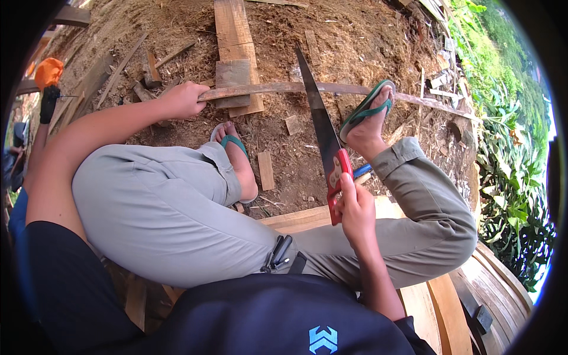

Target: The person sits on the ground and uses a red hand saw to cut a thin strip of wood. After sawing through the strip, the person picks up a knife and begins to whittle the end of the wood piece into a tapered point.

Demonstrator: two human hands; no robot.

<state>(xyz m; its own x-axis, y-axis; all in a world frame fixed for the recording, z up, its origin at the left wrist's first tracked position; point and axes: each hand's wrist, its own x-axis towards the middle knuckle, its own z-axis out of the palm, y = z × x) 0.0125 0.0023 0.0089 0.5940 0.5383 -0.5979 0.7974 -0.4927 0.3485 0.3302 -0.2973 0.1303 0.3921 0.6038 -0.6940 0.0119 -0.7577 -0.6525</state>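
My left hand [183, 99] is closed around the near-left end of a long thin wooden strip [269, 88]. The strip runs off to the right, passing over a short wood block [232, 77] and meeting my right foot in a green-strapped flip-flop [378, 106]. In my right hand [358, 216] is a handsaw [322, 127], gripped by its red handle. Its dark blade points up and away, and crosses the strip in this view; whether the teeth touch the wood I cannot tell. My left foot [236, 157] stands on the ground nearer to me.
Under the block lies a wider plank [234, 29]. Offcuts such as a small board [266, 171] litter the sawdust-covered ground. A blue-handled tool [362, 170] lies beside the saw handle. I sit on planks [423, 307]. Another person in an orange cap [48, 72] is at far left; plants grow at right.
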